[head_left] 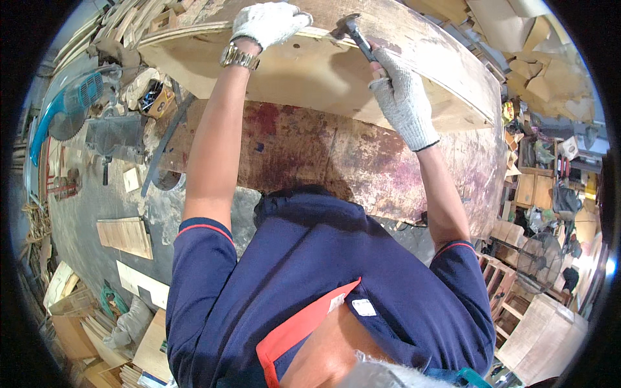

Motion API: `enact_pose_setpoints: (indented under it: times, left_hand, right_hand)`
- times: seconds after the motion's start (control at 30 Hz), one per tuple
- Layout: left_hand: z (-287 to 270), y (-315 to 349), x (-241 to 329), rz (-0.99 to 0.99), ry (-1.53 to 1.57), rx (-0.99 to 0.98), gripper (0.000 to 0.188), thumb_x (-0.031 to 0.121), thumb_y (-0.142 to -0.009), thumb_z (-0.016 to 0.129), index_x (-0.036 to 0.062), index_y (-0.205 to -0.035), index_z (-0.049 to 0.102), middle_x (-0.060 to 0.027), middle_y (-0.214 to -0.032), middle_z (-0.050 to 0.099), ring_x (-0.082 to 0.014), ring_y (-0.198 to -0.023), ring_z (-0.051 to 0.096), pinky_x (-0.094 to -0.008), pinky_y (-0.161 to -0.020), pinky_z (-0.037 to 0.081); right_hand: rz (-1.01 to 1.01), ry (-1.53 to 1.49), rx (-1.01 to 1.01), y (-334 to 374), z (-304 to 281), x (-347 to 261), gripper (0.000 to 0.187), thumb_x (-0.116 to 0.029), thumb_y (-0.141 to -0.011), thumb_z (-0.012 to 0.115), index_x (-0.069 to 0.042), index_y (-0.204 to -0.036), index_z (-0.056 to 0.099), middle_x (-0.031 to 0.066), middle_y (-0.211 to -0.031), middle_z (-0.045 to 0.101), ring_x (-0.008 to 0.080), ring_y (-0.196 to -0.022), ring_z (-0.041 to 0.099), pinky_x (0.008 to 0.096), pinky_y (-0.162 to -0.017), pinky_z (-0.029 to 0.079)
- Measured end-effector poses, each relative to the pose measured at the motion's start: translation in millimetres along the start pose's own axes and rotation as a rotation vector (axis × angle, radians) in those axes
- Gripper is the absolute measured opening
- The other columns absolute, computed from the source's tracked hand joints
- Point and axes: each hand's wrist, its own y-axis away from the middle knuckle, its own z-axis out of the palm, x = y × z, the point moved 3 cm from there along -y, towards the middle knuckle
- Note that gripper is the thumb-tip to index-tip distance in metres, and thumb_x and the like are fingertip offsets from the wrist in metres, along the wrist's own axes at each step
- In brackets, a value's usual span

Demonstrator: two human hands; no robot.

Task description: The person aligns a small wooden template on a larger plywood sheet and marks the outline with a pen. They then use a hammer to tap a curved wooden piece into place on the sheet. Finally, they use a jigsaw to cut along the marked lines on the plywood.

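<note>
A long, light plywood panel point(304, 74) stands on edge across the far side of the worktable, its broad face toward me. My left hand point(268, 24), in a white knit glove, rests at the panel's top edge, left of the middle. Its fingers are curled closed, and whatever they pinch is too small or hidden to make out. In my right hand point(404, 103), also gloved, is a hammer point(352, 33), gripped by its handle. The hammer's dark metal head is just over the panel's top edge, a short way right of my left hand.
Paint stains cover the worn wooden worktable point(291, 142). On the left are a blue circular saw point(71, 107), plywood offcuts point(126, 236) on the floor and stacked boards. To the right, a fan point(538, 258), wooden crates and clutter stand beyond the table. Brown sheets point(543, 71) lie far right.
</note>
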Motion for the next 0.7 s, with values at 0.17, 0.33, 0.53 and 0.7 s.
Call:
enact_pose_setpoints:
  times: [0.17,0.33,0.53,0.7]
  left_hand:
    - [-8,0,6,-0.018,-0.021,-0.043,0.044,0.05,-0.093,0.049,0.0186,-0.101,0.079,-0.012,-0.105,0.077,-0.0334,-0.098,0.073,-0.0478,-0.087,0.057]
    - [-10,2,8,0.006,0.005,0.002,0.045,0.052,-0.093,0.049,0.0183,-0.102,0.078,-0.0129,-0.106,0.077,-0.033,-0.099,0.073,-0.0482,-0.087,0.057]
    - [-10,1,7,0.01,-0.001,0.009,0.046,0.052,-0.094,0.049,0.0184,-0.104,0.078,-0.0126,-0.107,0.076,-0.0335,-0.1,0.073,-0.0487,-0.088,0.057]
    - [-9,1,6,0.0,0.005,-0.017,0.046,0.052,-0.095,0.048,0.0189,-0.106,0.077,-0.0122,-0.109,0.076,-0.0333,-0.101,0.073,-0.049,-0.088,0.056]
  right_hand:
    - [-0.093,-0.126,-0.074,20,41,1,0.049,-0.004,-0.092,0.061,-0.01,-0.14,0.063,0.0125,-0.083,0.069,0.0184,-0.069,0.066,0.0311,-0.067,0.053]
    - [-0.246,-0.045,-0.123,33,82,6,0.054,-0.004,-0.087,0.065,-0.019,-0.14,0.063,0.0165,-0.091,0.071,0.0285,-0.078,0.071,0.0379,-0.07,0.055]
    - [-0.211,0.146,-0.221,19,87,14,0.066,-0.007,-0.085,0.067,-0.026,-0.147,0.054,0.0163,-0.095,0.069,0.0376,-0.079,0.07,0.0456,-0.071,0.056]
    - [-0.292,0.075,-0.171,30,84,10,0.061,-0.007,-0.084,0.069,-0.025,-0.141,0.059,0.0138,-0.099,0.069,0.037,-0.08,0.07,0.044,-0.067,0.056]
